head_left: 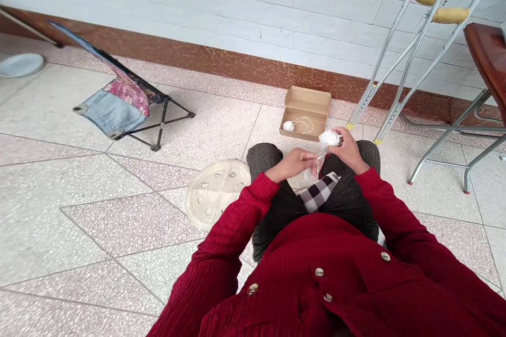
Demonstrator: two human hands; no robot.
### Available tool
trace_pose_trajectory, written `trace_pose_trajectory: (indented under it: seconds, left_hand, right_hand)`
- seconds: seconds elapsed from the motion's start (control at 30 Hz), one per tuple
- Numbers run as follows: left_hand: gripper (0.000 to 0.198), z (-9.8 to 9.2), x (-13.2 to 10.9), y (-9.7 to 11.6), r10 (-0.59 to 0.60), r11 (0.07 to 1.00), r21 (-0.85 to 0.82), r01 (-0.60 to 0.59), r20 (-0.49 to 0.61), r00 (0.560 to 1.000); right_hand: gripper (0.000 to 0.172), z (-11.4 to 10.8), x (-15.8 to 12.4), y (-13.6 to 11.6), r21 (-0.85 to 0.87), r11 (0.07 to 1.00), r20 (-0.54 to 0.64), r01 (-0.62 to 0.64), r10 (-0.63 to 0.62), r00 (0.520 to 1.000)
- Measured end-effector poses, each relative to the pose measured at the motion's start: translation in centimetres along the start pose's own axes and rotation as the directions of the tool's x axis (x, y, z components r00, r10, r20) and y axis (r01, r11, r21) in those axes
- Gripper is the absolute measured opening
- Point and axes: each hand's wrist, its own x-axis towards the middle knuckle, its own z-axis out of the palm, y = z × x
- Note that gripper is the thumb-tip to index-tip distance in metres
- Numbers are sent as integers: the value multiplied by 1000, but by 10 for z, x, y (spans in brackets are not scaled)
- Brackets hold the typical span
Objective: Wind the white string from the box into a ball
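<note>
My right hand (pixel 348 148) is closed around a ball of white yarn (pixel 329 139), held above my knees. Just left of it, my left hand (pixel 297 162) has thumb and fingers pinched together on a white strand that appears to run toward the ball. Below the left fingertips hangs something pale and see-through, too small to make out. A black-and-white checked cloth (pixel 319 192) lies between my thighs. Beyond my hands, an open cardboard box (pixel 304 110) on the floor holds a smaller white yarn ball (pixel 288 126) with a loose loop of strand.
A round cream mat or lid with holes (pixel 215 189) lies left of my knee. Further left stands a folding stool (pixel 114 108) with a backrest. Crutches (pixel 407 58) lean on the tiled wall at right, beside a brown metal-legged chair (pixel 488 63). A pale basin (pixel 21 65) sits far left.
</note>
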Motion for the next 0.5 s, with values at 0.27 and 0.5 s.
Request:
trace_pose_trajectory:
  seconds: [0.27,0.5]
  left_hand:
    - [25,-26,13,-4,119,963,264,-48,-258,959]
    - [38,10,17,-34,35,999,47,-23,-267,963]
  right_hand:
    - [56,-3,-37,-15,356,879,629,-316,25,777]
    - [62,-17,-36,-47,639,711,374,-294,47,926]
